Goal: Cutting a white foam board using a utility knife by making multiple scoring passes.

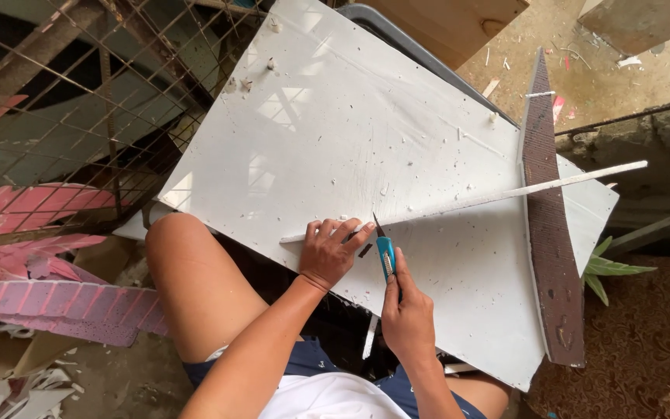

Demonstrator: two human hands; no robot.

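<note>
Gripping blue knife [385,257], smooth white board [335,132]

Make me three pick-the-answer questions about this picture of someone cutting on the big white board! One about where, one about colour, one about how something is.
1. Where does the left hand press?
A. on the thin white strip
B. on the wire mesh
C. on the green leaf

2. What colour is the knife handle?
A. red
B. blue
C. yellow

3. How is the right hand?
A. open and flat
B. closed round the knife
C. out of sight

Answers: 1 A, fingers lie on the strip upon the white board. 2 B, the handle shows blue. 3 B, fingers wrap the handle.
</note>
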